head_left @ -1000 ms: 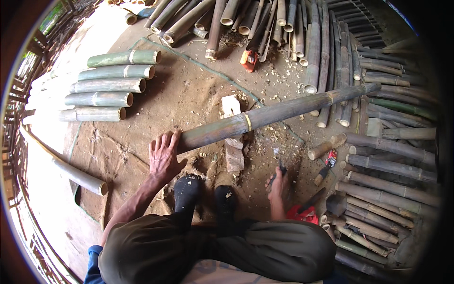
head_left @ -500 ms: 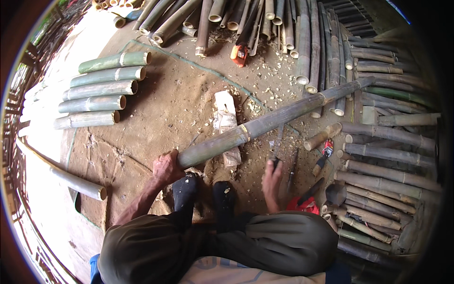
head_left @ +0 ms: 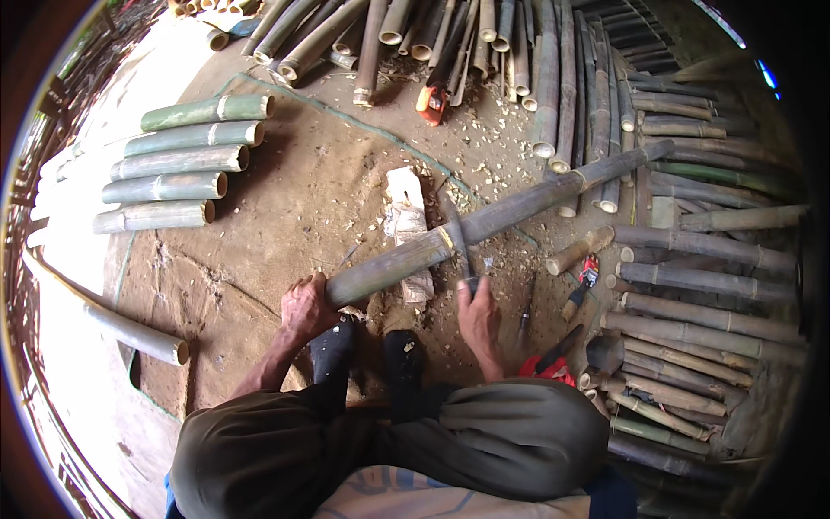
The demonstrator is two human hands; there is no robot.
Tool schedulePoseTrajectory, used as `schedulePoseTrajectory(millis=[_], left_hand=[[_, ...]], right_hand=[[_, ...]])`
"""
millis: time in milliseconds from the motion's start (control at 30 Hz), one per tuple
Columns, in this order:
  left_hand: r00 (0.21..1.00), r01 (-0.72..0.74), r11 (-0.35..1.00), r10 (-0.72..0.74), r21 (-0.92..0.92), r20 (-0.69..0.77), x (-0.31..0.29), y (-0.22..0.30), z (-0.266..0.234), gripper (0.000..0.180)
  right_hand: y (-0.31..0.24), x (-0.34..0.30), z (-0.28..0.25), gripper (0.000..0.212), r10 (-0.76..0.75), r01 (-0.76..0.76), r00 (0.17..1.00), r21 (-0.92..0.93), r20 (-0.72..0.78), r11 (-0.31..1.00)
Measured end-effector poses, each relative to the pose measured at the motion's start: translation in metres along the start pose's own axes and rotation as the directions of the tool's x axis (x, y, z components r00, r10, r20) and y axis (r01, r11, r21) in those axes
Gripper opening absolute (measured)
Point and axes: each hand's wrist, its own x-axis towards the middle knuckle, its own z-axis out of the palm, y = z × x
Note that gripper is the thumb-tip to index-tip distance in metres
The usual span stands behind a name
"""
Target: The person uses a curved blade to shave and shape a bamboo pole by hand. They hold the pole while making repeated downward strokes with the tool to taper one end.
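My left grip (head_left: 306, 310) curls on the near-left end of the bamboo pole (head_left: 380, 270); my closed right grip (head_left: 478, 313) holds a knife (head_left: 465, 255) across its joint (head_left: 444, 237). Trimming seems underway; next calls for steadiness.

Knife (head_left: 462, 246) now across bamboo pole (head_left: 510, 210)

Mottled grey-green and brown on the long bamboo pole (head_left: 520, 210), ringed once in pale yellow. Dark grey on the knife (head_left: 459, 240). Cream to tan on the wood block (head_left: 406, 212). Brown, edged in green, on the mat (head_left: 294, 164). Orange on the tool handle (head_left: 430, 104). Dark olive on the trousers (head_left: 510, 424).
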Motion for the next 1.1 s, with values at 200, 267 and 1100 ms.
schedulePoseTrajectory(millis=[200,267,1100], left_hand=[[0.999,-0.001,1.000,0.002,0.006,-0.049,-0.003,-0.016,0.009,0.046],[1.000,0.006,1.000,-0.006,-0.009,-0.026,0.000,-0.007,0.008,0.045],[0.988,-0.010,0.993,0.028,0.121,-0.149,-0.042,0.003,0.031,0.060]], right_hand=[[-0.026,-0.011,-0.018,0.042,-0.344,0.378,0.894,-0.068,0.288,0.924],[-0.004,-0.001,-0.009,0.045,-0.054,0.052,0.996,0.021,0.074,0.998],[0.095,-0.015,0.062,0.053,0.760,-0.596,0.586,0.784,0.280,0.171]])
